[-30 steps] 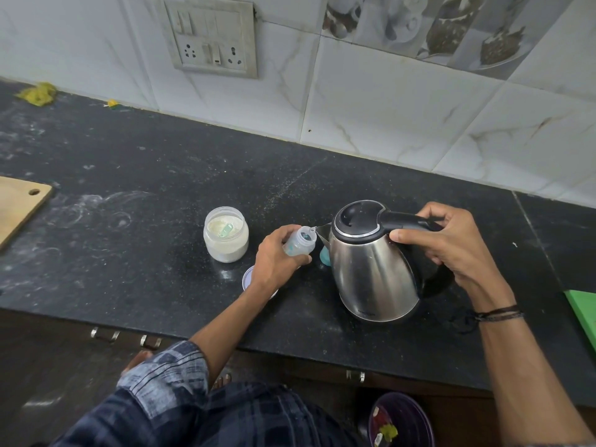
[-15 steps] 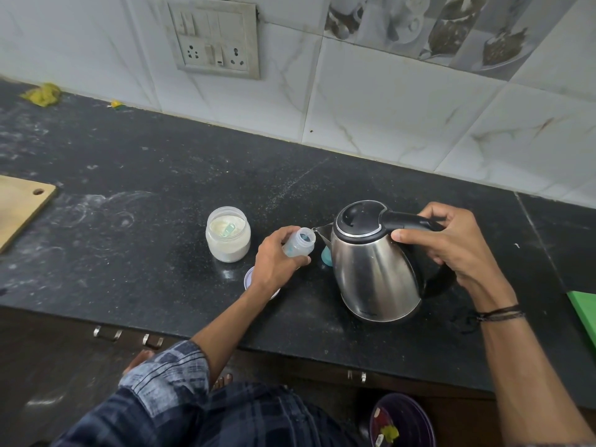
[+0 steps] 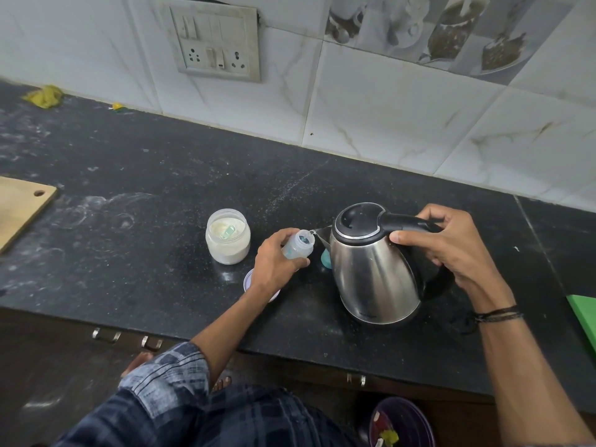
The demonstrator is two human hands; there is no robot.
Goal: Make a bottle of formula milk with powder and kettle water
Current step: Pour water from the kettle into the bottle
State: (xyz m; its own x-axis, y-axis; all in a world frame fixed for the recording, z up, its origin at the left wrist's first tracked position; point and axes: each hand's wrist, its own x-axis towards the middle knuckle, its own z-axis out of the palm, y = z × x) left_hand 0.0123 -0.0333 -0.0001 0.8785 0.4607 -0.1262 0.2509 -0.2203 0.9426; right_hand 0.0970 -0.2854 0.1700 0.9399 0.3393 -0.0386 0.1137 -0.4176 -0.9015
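My left hand [image 3: 277,262] grips a small clear baby bottle [image 3: 300,245], tilted with its open mouth toward the kettle's spout. My right hand [image 3: 448,250] holds the black handle of a steel kettle [image 3: 371,269], which leans left so the spout meets the bottle's mouth; a thin stream of water shows there. An open jar of white powder [image 3: 227,241] with a pale green scoop inside stands left of the bottle. A white lid [image 3: 250,280] lies partly hidden under my left wrist. A teal piece [image 3: 325,258] sits behind the kettle's spout.
The black stone counter [image 3: 145,188] runs to a tiled wall with a socket panel [image 3: 213,43]. A wooden board [image 3: 19,208] lies at the far left, a green board [image 3: 585,314] at the right edge. A purple bin [image 3: 403,424] stands below the counter.
The kettle and bottle have stayed nearly still; the spout has closed in on the bottle's mouth and a trickle of water now shows.
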